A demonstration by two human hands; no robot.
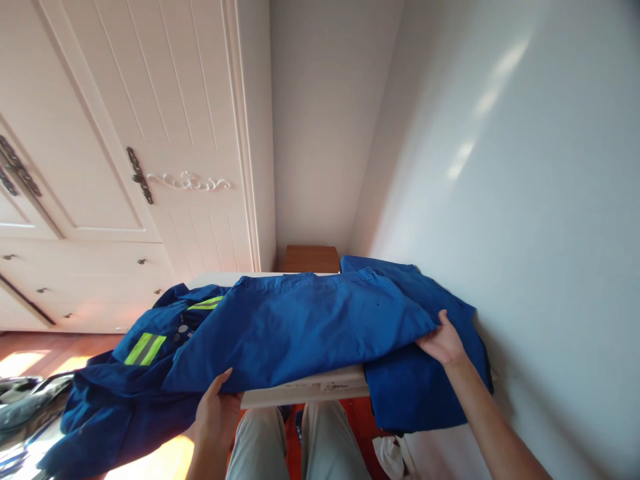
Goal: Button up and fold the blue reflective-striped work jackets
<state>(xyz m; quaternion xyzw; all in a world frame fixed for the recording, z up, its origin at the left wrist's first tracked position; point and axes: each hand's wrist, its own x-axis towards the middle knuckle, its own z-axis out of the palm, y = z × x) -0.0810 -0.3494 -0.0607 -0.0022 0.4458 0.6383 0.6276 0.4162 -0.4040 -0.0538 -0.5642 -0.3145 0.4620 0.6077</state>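
A blue garment with a gathered waistband lies across a white table, its waistband toward the far edge. My left hand pinches its near left corner, thumb on top. At the right corner my right hand grips the cloth, thumb up and the other fingers underneath. To the left lies a crumpled dark blue garment with yellow-green reflective strips. More blue cloth lies on the right, partly beneath the held garment, and hangs over the near edge.
A white wardrobe stands at the left and a pale wall rises at the right. Behind the table is a brown wooden piece. White cloth lies low at the right. My knees are below the near table edge.
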